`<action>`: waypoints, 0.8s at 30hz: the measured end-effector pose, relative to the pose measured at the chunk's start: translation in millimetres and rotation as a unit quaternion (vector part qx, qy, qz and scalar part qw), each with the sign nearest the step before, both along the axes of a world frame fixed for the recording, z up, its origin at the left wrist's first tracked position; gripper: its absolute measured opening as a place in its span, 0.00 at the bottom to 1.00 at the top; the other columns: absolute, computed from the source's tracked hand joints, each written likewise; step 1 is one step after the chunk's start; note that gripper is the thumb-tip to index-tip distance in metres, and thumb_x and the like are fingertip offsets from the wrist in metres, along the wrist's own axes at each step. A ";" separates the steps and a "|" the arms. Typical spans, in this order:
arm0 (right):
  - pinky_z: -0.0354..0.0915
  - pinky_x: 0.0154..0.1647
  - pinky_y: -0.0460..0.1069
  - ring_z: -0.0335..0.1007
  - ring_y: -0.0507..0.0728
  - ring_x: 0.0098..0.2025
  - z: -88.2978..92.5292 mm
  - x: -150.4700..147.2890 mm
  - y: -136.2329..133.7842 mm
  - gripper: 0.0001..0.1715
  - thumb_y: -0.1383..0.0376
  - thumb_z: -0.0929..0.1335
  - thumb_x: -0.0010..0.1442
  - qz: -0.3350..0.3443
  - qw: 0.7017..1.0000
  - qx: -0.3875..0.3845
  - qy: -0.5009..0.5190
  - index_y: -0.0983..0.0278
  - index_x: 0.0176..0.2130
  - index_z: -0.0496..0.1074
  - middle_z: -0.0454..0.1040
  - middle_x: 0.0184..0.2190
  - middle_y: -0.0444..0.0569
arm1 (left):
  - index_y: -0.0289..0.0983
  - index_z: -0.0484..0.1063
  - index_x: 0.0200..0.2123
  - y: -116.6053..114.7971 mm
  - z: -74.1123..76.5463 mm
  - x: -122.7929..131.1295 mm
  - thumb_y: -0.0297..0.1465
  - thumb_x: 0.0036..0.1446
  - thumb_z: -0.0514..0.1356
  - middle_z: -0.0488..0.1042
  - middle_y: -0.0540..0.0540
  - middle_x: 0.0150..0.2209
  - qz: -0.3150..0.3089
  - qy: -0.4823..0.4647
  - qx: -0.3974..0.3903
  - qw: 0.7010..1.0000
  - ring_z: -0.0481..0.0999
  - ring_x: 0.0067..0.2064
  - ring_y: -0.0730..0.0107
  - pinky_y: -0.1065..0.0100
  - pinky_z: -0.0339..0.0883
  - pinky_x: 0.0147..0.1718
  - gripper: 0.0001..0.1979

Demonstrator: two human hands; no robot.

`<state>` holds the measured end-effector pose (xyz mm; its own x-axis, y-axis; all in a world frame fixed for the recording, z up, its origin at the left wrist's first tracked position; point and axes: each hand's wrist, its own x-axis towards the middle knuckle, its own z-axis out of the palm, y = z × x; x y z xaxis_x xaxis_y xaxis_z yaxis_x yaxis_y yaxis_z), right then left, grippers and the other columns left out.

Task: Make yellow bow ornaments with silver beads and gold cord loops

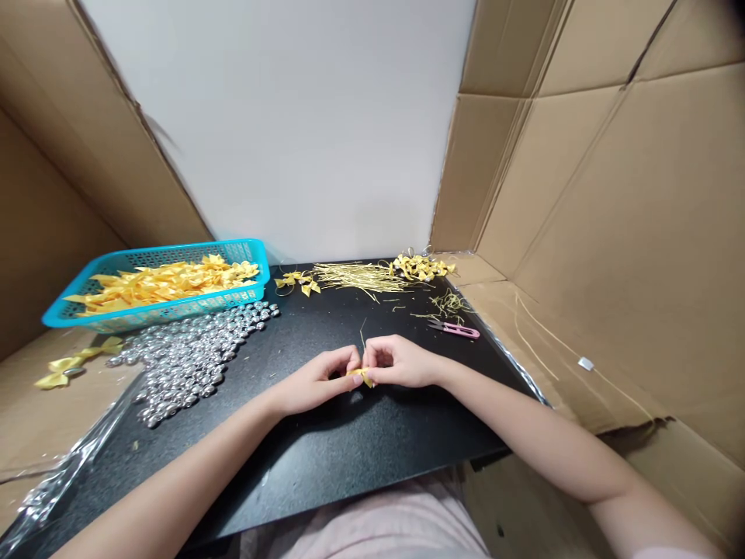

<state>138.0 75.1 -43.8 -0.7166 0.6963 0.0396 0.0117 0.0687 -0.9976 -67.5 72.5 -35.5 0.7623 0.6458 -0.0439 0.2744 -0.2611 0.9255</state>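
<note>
My left hand (317, 379) and my right hand (399, 362) meet over the middle of the black table (349, 450). Both pinch a small yellow ribbon bow (363, 376) between their fingertips. A thin gold wire (362, 335) rises from the bow toward the back. Both hands have their fingers curled closed around the bow.
A blue basket (174, 310) of yellow ribbon bows stands at the back left. A heap of silver beads (186, 357) lies in front of it. Gold wires (355, 276), finished bows (420, 268) and pink snips (457, 330) lie at the back right. Cardboard walls (611, 217) close in both sides.
</note>
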 end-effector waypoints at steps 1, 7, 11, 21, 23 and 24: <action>0.64 0.34 0.47 0.68 0.50 0.28 -0.7 0.1 0.3 0.19 0.58 0.75 0.49 -0.016 1.000 0.007 -0.001 0.65 0.26 0.64 0.71 0.25 0.41 | 0.38 0.56 0.27 -1.1 -0.7 0.8 0.43 0.58 0.57 0.61 0.54 0.28 0.024 -0.010 0.009 1.000 0.61 0.30 0.73 0.71 0.59 0.32 0.18; 0.67 0.37 0.49 0.71 0.51 0.29 -3.9 -1.0 1.9 0.21 0.53 0.75 0.48 -0.061 0.998 0.013 0.010 0.65 0.27 0.65 0.73 0.26 0.44 | 0.39 0.56 0.28 -5.5 -6.1 6.8 0.42 0.53 0.64 0.67 0.53 0.27 0.128 -0.076 -0.054 0.987 0.71 0.30 0.72 0.70 0.62 0.31 0.19; 0.70 0.36 0.50 0.74 0.52 0.29 -8.7 3.2 11.0 0.17 0.55 0.71 0.55 -0.109 0.989 0.089 -0.051 0.65 0.34 0.64 0.75 0.28 0.45 | 0.39 0.56 0.27 -5.3 -3.7 7.1 0.41 0.50 0.66 0.71 0.54 0.25 0.155 -0.104 -0.098 0.977 0.74 0.29 0.72 0.67 0.65 0.32 0.21; 0.55 0.54 0.61 0.60 0.62 0.49 13.6 3.2 73.0 0.09 0.71 0.74 0.50 -0.098 0.894 0.339 -0.278 0.62 0.34 0.76 0.72 0.41 0.52 | 0.38 0.59 0.31 -5.2 3.0 2.9 0.35 0.47 0.69 0.75 0.53 0.27 0.139 -0.123 -0.194 0.963 0.73 0.26 0.76 0.72 0.64 0.29 0.20; 0.57 0.51 0.59 0.61 0.61 0.45 21.4 -2.7 87.1 0.09 0.71 0.76 0.46 -0.038 0.893 0.338 -0.296 0.62 0.31 0.77 0.72 0.36 0.49 | 0.37 0.59 0.31 -3.8 6.3 -0.9 0.35 0.47 0.70 0.74 0.53 0.26 0.151 -0.133 -0.197 0.959 0.72 0.26 0.77 0.72 0.64 0.29 0.19; 0.58 0.50 0.58 0.61 0.61 0.43 24.2 -4.9 92.4 0.09 0.72 0.77 0.45 -0.016 0.893 0.334 -0.301 0.62 0.29 0.77 0.72 0.33 0.49 | 0.37 0.60 0.31 -2.0 9.0 -3.5 0.35 0.47 0.70 0.74 0.53 0.26 0.162 -0.143 -0.199 0.956 0.72 0.25 0.77 0.72 0.64 0.28 0.19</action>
<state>133.1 167.5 -19.7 -0.7289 0.6812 0.0683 0.5441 0.6370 -0.5462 -71.1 70.5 -26.4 0.5429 0.8253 -0.1552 0.0014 0.1839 0.9829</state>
